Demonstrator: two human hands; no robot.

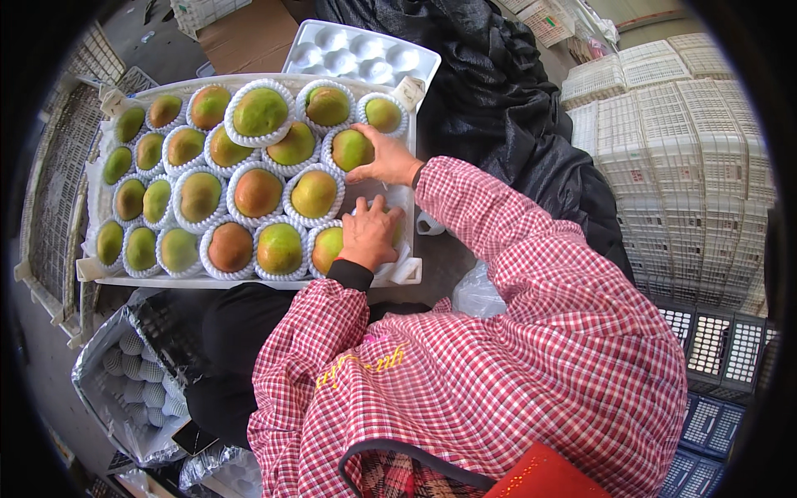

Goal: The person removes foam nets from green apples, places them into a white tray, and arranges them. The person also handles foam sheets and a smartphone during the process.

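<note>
My right hand (391, 157) curves round the right side of a green fruit (352, 149) in a white foam net, near the right end of a white plastic crate (249, 283). Lower down, my left hand (372, 231) lies with spread fingers over the front right corner. A fruit there is mostly hidden beneath it, so its grip is unclear. Between my hands a gap shows among the fruits. Rows of green and reddish fruits, each in a foam net, fill the crate. One netted green fruit (259, 112) sits on top of the others at the back.
Behind the crate lies a white moulded tray (361, 53) beside a cardboard sheet (249, 37). Black sheeting (492, 106) covers a heap at right, before stacked white crates (679, 143). A lined box of foam nets (137, 380) stands at lower left, near a phone-like dark object (194, 437).
</note>
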